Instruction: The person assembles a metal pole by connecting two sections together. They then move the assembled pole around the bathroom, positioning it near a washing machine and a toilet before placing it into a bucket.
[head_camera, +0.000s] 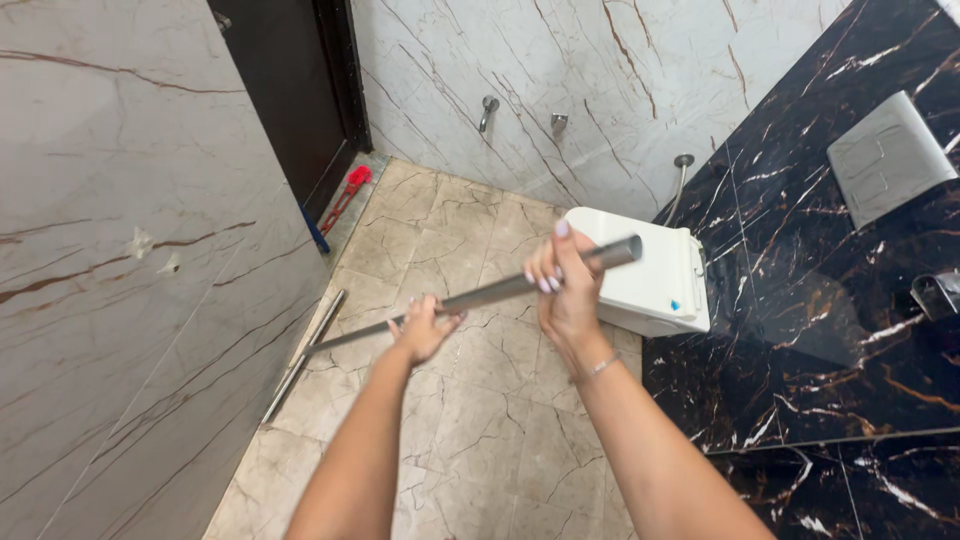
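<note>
Both my hands grip a long metal pole (490, 293) that slants from upper right down to lower left. My right hand (566, 288) holds it near the top end. My left hand (424, 328) wraps it lower down. At the pole's bottom end a flat metal squeegee-like head (303, 355) lies on the beige marble floor (480, 420), against the base of the left wall.
A white wall-hung toilet (652, 280) with its lid shut sits against the black marble wall (830, 300) on the right, a flush plate (888, 157) above it. A red-handled tool (345, 197) lies by the dark door (290, 90). Taps (487, 108) stick out of the far wall.
</note>
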